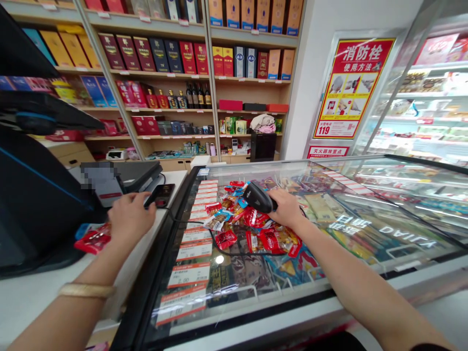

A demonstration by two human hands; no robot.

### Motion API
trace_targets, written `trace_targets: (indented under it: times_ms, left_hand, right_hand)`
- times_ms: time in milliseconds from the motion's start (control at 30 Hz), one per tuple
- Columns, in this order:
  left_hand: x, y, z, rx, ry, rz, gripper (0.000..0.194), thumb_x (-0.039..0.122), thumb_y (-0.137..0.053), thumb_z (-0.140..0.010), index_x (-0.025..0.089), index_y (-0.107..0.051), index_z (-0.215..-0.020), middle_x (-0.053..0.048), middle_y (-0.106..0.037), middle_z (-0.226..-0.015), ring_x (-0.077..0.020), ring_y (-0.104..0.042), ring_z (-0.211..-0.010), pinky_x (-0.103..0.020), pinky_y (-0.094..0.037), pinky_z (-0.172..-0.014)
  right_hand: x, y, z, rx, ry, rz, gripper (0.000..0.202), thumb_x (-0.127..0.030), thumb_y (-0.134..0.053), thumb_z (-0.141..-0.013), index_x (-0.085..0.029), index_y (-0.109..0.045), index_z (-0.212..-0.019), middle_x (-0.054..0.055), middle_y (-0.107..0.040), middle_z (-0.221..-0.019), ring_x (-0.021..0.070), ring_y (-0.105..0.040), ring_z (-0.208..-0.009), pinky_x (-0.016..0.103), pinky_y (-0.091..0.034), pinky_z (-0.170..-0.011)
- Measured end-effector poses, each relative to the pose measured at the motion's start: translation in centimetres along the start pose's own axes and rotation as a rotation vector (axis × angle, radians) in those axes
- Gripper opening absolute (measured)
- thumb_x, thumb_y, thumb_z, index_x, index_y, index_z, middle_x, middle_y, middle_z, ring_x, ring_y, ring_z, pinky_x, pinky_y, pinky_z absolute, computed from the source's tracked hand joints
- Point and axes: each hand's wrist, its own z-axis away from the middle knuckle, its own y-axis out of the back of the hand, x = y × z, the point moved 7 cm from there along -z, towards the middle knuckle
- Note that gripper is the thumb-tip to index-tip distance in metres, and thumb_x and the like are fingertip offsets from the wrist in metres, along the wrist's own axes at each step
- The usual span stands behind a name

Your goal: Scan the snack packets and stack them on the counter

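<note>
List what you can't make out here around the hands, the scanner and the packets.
- Scanner handle: head view, mostly hidden by the right hand.
- Dark item at the left hand: head view, partly covered by the fingers; what it is, I can't tell.
- Lower packets in the pile: head view, covered by those on top.
- Black monitor: head view, cut off by the left edge.

1 head view, forward and down over hands.
</note>
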Motion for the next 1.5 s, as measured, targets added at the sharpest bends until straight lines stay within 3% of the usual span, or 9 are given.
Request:
trace_targets:
  times_ms: [67, 167, 300, 467, 633, 800, 900, 1133, 1500]
  left_hand:
    - [2.3, -3.8, 0.8, -0.230, 0.047, -0.127, 0.013, 0.031, -0.069, -0.067, 0.022, -0.065, -0.076, -0.011, -0.062, -0.083, -0.0313, -0.059, -0.088, -0.037, -0.044, -0.075]
    - [5.1, -9.0, 2.8, -0.602, 0.099, -0.132, 0.029, 0.048, -0.060, -0.076, 0.021, -0.069, -0.082, -0.013, -0.070, -0.087, -0.0294, -0.063, -0.085, -0.034, -0.045, -0.073]
    - [7.3, -12.0, 5.5, -0.793, 0.172, -0.166, 0.047, 0.060, -0.065, -0.067, 0.021, -0.070, -0.091, -0.009, -0.072, -0.080, -0.0263, -0.065, -0.070, -0.030, -0.041, -0.061]
    - [7.8, -12.3, 6.8, -0.799, 0.205, -0.127, 0.039, 0.050, -0.073, -0.058, 0.022, -0.072, -0.085, -0.005, -0.070, -0.070, -0.0235, -0.064, -0.065, -0.028, -0.037, -0.056]
    - [7.2, -12.4, 7.5, -0.905, 0.248, 0.135, 0.032, 0.049, -0.065, -0.063, 0.018, -0.069, -0.071, -0.001, -0.065, -0.062, -0.0195, -0.059, -0.063, -0.028, -0.040, -0.058]
    - [7.2, -11.1, 7.1, -0.689, 0.463, 0.561, 0.050, 0.054, -0.069, -0.062, 0.018, -0.062, -0.097, -0.004, -0.069, -0.084, -0.0213, -0.064, -0.078, -0.032, -0.053, -0.065]
    - [7.7, -10.7, 7.0, -0.615, 0.554, 0.683, 0.048, 0.050, -0.070, -0.065, 0.019, -0.057, -0.100, -0.004, -0.068, -0.088, -0.0217, -0.066, -0.078, -0.034, -0.056, -0.060]
    - [8.6, -10.8, 7.0, -0.615, 0.534, 0.679, 0.032, 0.038, -0.065, -0.076, 0.021, -0.053, -0.100, -0.002, -0.066, -0.082, -0.0196, -0.066, -0.066, -0.029, -0.054, -0.046]
    - [9.4, -10.7, 7.1, -0.638, 0.370, 0.541, 0.031, 0.040, -0.060, -0.079, 0.019, -0.057, -0.101, 0.003, -0.057, -0.060, -0.0113, -0.050, -0.041, -0.020, -0.038, -0.032]
  right_hand:
    - [0.0, 0.0, 0.1, 0.009, -0.006, -0.005, 0.033, -0.025, -0.062, -0.072, -0.017, -0.067, -0.104, 0.011, -0.072, -0.093, 0.0252, -0.064, -0.083, 0.035, -0.051, -0.075]
    - [0.0, 0.1, 0.2, 0.014, -0.004, -0.013, 0.032, -0.024, -0.061, -0.073, -0.017, -0.067, -0.103, 0.010, -0.072, -0.094, 0.0252, -0.064, -0.083, 0.036, -0.051, -0.076]
    - [-0.4, 0.4, 0.2, 0.026, 0.006, -0.027, 0.031, -0.024, -0.060, -0.072, -0.016, -0.067, -0.101, 0.010, -0.072, -0.091, 0.0252, -0.064, -0.081, 0.036, -0.051, -0.075]
    - [-0.7, 0.7, 0.1, 0.034, 0.003, -0.026, 0.032, -0.024, -0.061, -0.070, -0.017, -0.067, -0.102, 0.010, -0.072, -0.091, 0.0244, -0.065, -0.083, 0.034, -0.051, -0.075]
    - [-1.2, 1.0, 0.1, 0.048, 0.048, -0.087, 0.032, -0.024, -0.061, -0.072, -0.017, -0.066, -0.103, 0.010, -0.072, -0.093, 0.0239, -0.065, -0.084, 0.034, -0.050, -0.076]
    - [-2.2, 1.3, -0.2, 0.005, 0.114, -0.141, 0.027, -0.025, -0.059, -0.073, -0.018, -0.065, -0.099, 0.009, -0.071, -0.088, 0.0222, -0.063, -0.077, 0.033, -0.049, -0.072]
    - [-3.3, 1.7, -0.4, -0.026, 0.170, -0.185, 0.026, -0.030, -0.059, -0.075, -0.018, -0.064, -0.098, 0.008, -0.070, -0.084, 0.0208, -0.061, -0.074, 0.032, -0.048, -0.070]
    - [-5.2, 1.6, -0.4, -0.123, 0.257, -0.228, 0.026, -0.026, -0.059, -0.073, -0.019, -0.063, -0.098, 0.006, -0.070, -0.082, 0.0194, -0.060, -0.074, 0.031, -0.046, -0.071]
    - [-5.4, 0.3, -0.1, -0.284, 0.257, -0.191, 0.028, -0.026, -0.060, -0.070, -0.020, -0.063, -0.097, 0.004, -0.066, -0.078, 0.0195, -0.057, -0.072, 0.030, -0.042, -0.067]
